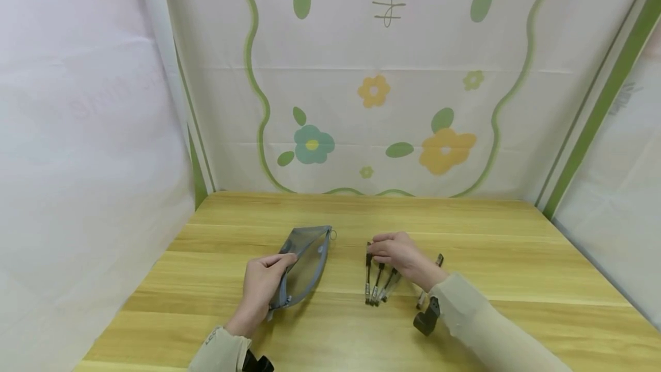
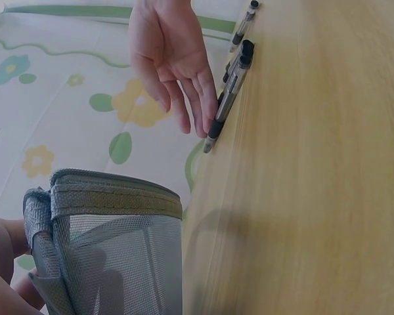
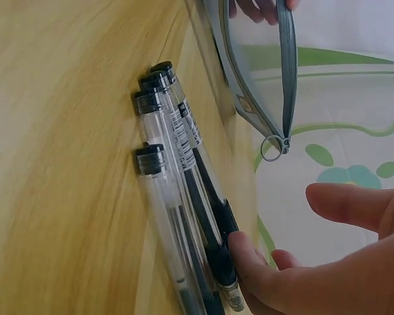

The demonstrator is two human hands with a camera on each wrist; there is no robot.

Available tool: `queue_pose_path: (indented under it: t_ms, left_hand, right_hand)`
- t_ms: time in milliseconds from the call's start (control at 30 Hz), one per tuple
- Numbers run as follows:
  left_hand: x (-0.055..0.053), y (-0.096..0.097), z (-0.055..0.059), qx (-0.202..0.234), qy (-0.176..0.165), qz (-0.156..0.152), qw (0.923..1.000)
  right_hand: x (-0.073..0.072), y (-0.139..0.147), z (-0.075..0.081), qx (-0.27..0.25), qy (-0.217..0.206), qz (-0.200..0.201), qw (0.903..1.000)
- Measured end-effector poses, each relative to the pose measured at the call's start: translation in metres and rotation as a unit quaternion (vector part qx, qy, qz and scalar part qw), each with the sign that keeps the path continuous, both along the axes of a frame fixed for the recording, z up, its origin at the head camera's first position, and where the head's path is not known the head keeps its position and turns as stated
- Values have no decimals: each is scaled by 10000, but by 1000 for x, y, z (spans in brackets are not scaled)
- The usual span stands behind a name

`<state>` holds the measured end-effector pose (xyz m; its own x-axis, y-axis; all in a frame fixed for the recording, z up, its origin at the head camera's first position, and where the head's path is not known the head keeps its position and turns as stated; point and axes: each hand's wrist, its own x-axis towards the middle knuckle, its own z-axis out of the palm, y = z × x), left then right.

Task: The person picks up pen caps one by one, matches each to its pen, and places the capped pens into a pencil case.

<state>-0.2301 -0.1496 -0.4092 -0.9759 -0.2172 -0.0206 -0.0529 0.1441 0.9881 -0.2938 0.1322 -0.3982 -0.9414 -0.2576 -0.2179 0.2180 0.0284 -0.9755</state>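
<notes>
On the [slate-grey] mesh fabric pouch (image 2: 121, 246) we see a fine grid weave; the slim, clear plastic pens (image 3: 194, 190) are black-ended and black-gripped. We find the flat wooden tabletop (image 1: 335, 337) honey-yellow with brown grain, the white cloth backdrop (image 1: 403, 102) flowered in orange, teal and green.

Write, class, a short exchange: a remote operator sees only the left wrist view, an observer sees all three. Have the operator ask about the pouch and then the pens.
Operator: My left wrist view shows the mesh pouch from one side. Is anything attached at a corner of it?
Observer: Yes, a small ring at one corner, plain in the right wrist view.
Operator: By the right hand I see pens overlapping, so I can't count that bunch. How many?
Observer: Four lie close together there in the right wrist view.
</notes>
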Motion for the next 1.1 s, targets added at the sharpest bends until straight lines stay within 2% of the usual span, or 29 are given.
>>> queue_pose_path:
  t_ms: [333,433,567,633,1100]
  left_hand:
    - [1,-1,0,9,3,-23,10000]
    - [1,-1,-1,16,29,-45,10000]
    - [0,-1,0,12,36,-56,10000]
    - [0,-1,0,5,32,-52,10000]
    - [-1,1,-1,-42,-57,51,10000]
  right_hand:
    - [-4,-11,-4,538,342,646,9959]
    - [-4,-11,-6,899,571,735,9916]
    - [-1,-10,-7,1394,959,765,9826]
    - [0,-10,-7,1457,1028,767,9810]
    - [7,-13,-9,1527,998,581,9815]
